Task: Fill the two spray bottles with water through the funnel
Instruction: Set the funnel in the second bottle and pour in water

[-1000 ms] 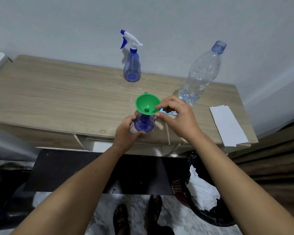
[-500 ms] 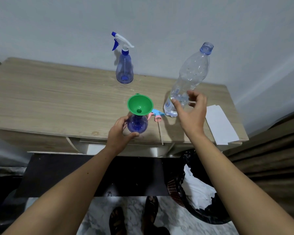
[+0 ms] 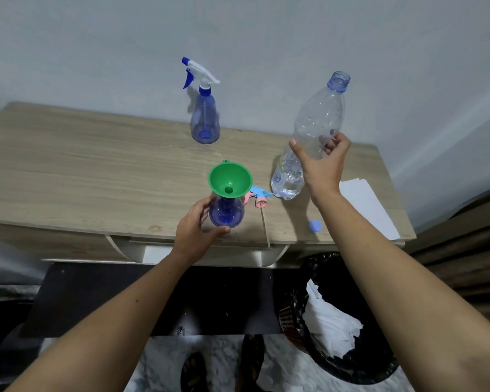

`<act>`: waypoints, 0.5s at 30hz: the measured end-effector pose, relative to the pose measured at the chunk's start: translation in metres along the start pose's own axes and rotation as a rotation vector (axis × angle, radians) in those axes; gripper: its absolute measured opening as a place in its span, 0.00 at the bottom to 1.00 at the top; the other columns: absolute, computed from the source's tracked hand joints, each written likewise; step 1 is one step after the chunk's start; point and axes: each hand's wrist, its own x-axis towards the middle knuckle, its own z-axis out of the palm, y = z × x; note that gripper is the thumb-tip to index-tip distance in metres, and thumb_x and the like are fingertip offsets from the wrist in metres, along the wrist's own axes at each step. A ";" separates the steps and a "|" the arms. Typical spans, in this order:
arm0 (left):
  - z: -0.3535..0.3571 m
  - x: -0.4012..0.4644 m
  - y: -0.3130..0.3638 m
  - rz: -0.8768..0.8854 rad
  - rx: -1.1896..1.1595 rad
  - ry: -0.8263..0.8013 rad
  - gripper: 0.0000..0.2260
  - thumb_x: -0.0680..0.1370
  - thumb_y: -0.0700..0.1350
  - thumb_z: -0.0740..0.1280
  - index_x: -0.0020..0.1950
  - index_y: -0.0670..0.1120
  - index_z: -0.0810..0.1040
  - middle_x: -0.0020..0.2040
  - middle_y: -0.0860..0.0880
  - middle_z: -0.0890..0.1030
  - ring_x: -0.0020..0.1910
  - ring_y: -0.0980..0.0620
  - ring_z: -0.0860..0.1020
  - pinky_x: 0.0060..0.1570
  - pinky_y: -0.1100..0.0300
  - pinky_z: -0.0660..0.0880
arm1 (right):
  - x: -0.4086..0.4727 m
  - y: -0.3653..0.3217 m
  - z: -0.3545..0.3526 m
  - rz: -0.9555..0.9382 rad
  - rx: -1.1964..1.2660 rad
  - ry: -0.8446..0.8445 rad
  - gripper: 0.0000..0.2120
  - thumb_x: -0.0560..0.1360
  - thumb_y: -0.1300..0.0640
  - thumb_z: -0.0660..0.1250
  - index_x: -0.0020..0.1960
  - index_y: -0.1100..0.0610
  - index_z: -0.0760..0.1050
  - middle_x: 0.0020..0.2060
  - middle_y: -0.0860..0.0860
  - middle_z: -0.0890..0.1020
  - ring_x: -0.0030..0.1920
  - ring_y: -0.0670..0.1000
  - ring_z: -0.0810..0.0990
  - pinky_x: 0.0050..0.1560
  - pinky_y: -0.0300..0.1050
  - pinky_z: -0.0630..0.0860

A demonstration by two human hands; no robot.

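Note:
A green funnel sits in the neck of an open blue spray bottle near the table's front edge. My left hand grips that bottle's base. A clear uncapped water bottle, with a little water at its bottom, stands to the right. My right hand wraps around its middle. A second blue spray bottle, with its white and blue trigger head on, stands by the wall. A pink and blue trigger head with its tube lies beside the funnel bottle.
The wooden table meets the wall at the back. A blue bottle cap and a white paper lie at the table's right end. Below on the right stands a dark bin with white paper in it.
My right hand left the funnel, moved right and closed around the water bottle. My left hand stayed on the funnel bottle.

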 end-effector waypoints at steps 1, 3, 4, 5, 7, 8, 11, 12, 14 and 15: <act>0.000 0.000 0.000 0.002 0.000 0.002 0.40 0.67 0.42 0.86 0.75 0.48 0.74 0.69 0.53 0.81 0.68 0.56 0.80 0.70 0.51 0.78 | 0.002 -0.001 0.000 0.012 0.004 -0.004 0.42 0.64 0.39 0.83 0.70 0.52 0.67 0.64 0.49 0.78 0.65 0.48 0.77 0.70 0.47 0.74; 0.000 0.001 -0.001 0.007 -0.001 0.000 0.40 0.67 0.42 0.86 0.75 0.48 0.74 0.69 0.52 0.81 0.68 0.55 0.80 0.70 0.50 0.78 | 0.004 -0.003 0.001 0.021 0.014 -0.007 0.39 0.63 0.38 0.82 0.67 0.50 0.71 0.62 0.46 0.80 0.64 0.47 0.79 0.69 0.49 0.76; -0.001 0.001 -0.001 0.012 -0.002 -0.007 0.40 0.67 0.42 0.86 0.75 0.48 0.74 0.69 0.52 0.81 0.68 0.55 0.80 0.70 0.49 0.78 | 0.005 -0.004 0.000 0.018 0.024 -0.007 0.38 0.63 0.38 0.82 0.66 0.49 0.71 0.62 0.45 0.81 0.64 0.47 0.80 0.69 0.51 0.76; -0.001 0.002 -0.002 0.017 0.000 -0.013 0.40 0.67 0.42 0.86 0.75 0.48 0.73 0.69 0.52 0.81 0.69 0.55 0.80 0.70 0.48 0.78 | 0.006 -0.004 -0.001 0.014 0.038 -0.006 0.37 0.64 0.39 0.83 0.64 0.49 0.71 0.62 0.45 0.81 0.64 0.46 0.80 0.70 0.52 0.77; -0.003 0.002 -0.002 0.022 0.004 -0.023 0.40 0.67 0.42 0.86 0.76 0.47 0.73 0.70 0.52 0.81 0.69 0.54 0.80 0.70 0.47 0.78 | 0.005 -0.005 -0.003 0.008 0.063 -0.012 0.35 0.64 0.41 0.84 0.63 0.50 0.70 0.62 0.46 0.82 0.64 0.44 0.81 0.70 0.51 0.77; -0.003 0.002 -0.002 0.022 0.002 -0.025 0.40 0.67 0.41 0.86 0.76 0.47 0.73 0.70 0.51 0.81 0.69 0.54 0.80 0.70 0.47 0.78 | 0.003 -0.006 -0.005 0.004 0.062 -0.015 0.35 0.64 0.42 0.84 0.62 0.50 0.69 0.62 0.46 0.83 0.63 0.44 0.82 0.70 0.50 0.77; -0.003 0.002 -0.001 0.026 0.001 -0.022 0.40 0.67 0.41 0.86 0.76 0.48 0.73 0.70 0.52 0.81 0.69 0.54 0.80 0.70 0.48 0.78 | -0.004 -0.007 -0.010 -0.023 0.037 -0.035 0.34 0.65 0.44 0.84 0.63 0.50 0.69 0.60 0.46 0.83 0.61 0.43 0.82 0.69 0.50 0.78; -0.003 0.002 -0.001 0.032 0.005 -0.020 0.40 0.67 0.42 0.86 0.75 0.48 0.73 0.70 0.52 0.81 0.69 0.54 0.80 0.70 0.48 0.78 | -0.007 -0.008 -0.012 -0.035 0.031 -0.040 0.34 0.66 0.45 0.84 0.63 0.51 0.69 0.60 0.46 0.83 0.61 0.43 0.82 0.68 0.50 0.78; -0.003 0.002 0.001 0.041 0.014 -0.016 0.40 0.67 0.42 0.86 0.75 0.49 0.73 0.70 0.52 0.81 0.68 0.54 0.80 0.69 0.50 0.78 | -0.013 -0.009 -0.015 -0.062 0.022 -0.047 0.33 0.67 0.47 0.84 0.63 0.52 0.69 0.58 0.45 0.82 0.61 0.45 0.81 0.68 0.50 0.77; -0.003 0.002 0.001 0.042 0.013 -0.016 0.39 0.67 0.42 0.86 0.75 0.49 0.73 0.69 0.52 0.81 0.68 0.55 0.80 0.69 0.51 0.78 | -0.016 -0.009 -0.017 -0.074 0.015 -0.048 0.32 0.67 0.48 0.84 0.63 0.51 0.70 0.58 0.45 0.82 0.61 0.46 0.81 0.67 0.49 0.77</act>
